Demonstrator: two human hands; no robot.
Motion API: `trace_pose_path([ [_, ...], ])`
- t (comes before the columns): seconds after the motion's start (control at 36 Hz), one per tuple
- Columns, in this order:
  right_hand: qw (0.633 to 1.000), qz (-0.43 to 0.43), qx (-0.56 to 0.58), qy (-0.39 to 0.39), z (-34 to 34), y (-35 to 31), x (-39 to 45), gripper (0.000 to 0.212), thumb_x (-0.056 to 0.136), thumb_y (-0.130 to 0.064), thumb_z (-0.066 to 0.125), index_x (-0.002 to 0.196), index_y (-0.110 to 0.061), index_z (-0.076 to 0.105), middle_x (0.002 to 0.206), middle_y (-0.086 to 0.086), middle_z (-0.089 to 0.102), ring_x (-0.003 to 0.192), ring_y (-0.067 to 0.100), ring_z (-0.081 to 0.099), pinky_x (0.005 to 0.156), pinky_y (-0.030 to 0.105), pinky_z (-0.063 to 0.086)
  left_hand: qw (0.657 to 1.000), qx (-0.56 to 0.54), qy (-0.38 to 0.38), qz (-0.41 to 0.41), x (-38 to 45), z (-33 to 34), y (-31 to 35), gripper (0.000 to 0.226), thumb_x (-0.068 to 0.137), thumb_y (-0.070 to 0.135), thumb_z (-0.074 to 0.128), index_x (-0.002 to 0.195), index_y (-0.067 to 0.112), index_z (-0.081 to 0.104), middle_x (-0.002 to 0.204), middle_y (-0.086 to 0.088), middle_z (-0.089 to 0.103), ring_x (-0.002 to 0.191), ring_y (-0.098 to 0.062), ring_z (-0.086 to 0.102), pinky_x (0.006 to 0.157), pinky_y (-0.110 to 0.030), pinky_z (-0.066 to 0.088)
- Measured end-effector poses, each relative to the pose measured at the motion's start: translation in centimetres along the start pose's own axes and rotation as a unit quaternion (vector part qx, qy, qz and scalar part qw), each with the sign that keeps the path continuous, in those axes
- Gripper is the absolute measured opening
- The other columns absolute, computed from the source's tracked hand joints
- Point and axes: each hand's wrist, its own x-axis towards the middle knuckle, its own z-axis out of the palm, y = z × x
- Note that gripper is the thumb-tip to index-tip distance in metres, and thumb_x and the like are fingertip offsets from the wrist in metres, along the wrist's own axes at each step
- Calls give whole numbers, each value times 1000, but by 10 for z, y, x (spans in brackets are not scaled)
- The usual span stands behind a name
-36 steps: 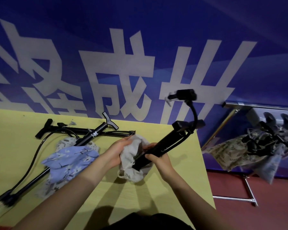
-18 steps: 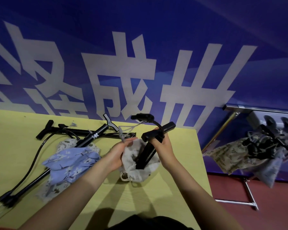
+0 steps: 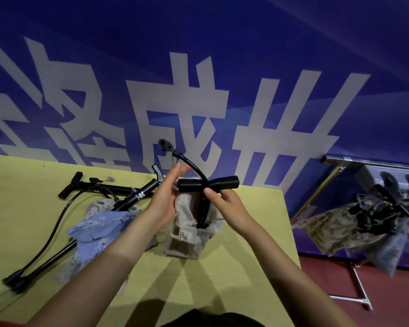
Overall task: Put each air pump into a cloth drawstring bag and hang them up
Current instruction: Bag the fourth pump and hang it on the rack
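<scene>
pump: our air pump (image 3: 204,205) stands near upright, lower end inside the cloth bag (image 3: 187,234) on the worktop (image 3: 241,267) | right hand (image 3: 224,206) pinches it under the T-handle | left hand (image 3: 165,199) fingers straight, against the bag mouth | open room above; worktop edge near on right

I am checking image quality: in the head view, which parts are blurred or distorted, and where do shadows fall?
Head view: the bagged pumps on the rack at the right edge look smeared; wide-angle bending curves the yellow table edge; forearm shadows fan across the table below the beige drawstring bag; the hands look fairly sharp.
</scene>
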Motion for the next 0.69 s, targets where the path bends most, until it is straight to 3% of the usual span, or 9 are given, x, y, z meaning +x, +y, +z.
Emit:
trace_pose_path([
  [0.08,1000,-15,-18,-14,3,-5,2,12,98,-29,52,100,-31,64,102,-9,69,99,2,64,84,22,50,999,33,5,8,3,1,-1,19,94,24,54,91,12,68,87,-4,74,88,-17,70,83,-31,51],
  [0.14,1000,-15,-19,-9,2,-3,4,13,98,-32,51,102,-32,64,103,-10,69,99,0,63,83,18,50,999,36,9,-6,3,-1,-3,13,94,14,55,91,9,68,93,-10,72,96,-25,67,91,-37,50],
  [0.22,1000,-5,-18,-4,-2,1,4,13,98,-35,50,103,-35,62,105,-14,67,98,-6,60,80,9,44,999,49,13,-19,1,-8,-7,27,92,15,58,113,-3,62,117,-24,64,114,-35,60,106,-46,41],
  [0.33,999,24,-15,-29,-5,9,2,11,98,-36,51,103,-39,61,104,-19,66,99,-11,59,80,6,43,997,68,16,-13,1,-13,-11,31,94,13,56,119,-5,59,118,-21,64,112,-26,62,101,-36,47],
  [0.39,999,32,-5,-34,-7,17,3,17,96,-41,53,109,-36,63,109,-15,68,104,-5,60,88,13,46,997,69,23,-19,3,-16,-11,25,94,15,57,114,0,61,112,-13,67,107,-19,64,92,-27,50],
  [0.47,997,50,50,15,-9,33,7,26,98,-36,51,116,-24,65,112,-6,69,107,8,63,94,28,49,997,59,44,-24,9,-23,-10,39,91,21,61,125,4,55,126,-12,61,120,-23,56,105,-35,42],
  [0.61,982,113,113,97,-9,59,11,29,102,-20,39,107,-13,67,103,5,67,106,22,61,87,30,51,997,49,52,-30,11,-32,-5,43,92,27,60,129,8,52,129,-8,58,123,-19,51,106,-32,38],
  [0.69,975,181,86,94,-1,72,23,30,101,-23,37,109,-18,65,107,1,64,110,21,58,94,34,46,997,48,42,-36,10,-38,-3,53,89,33,62,133,6,49,135,-9,54,128,-19,48,111,-33,33],
])
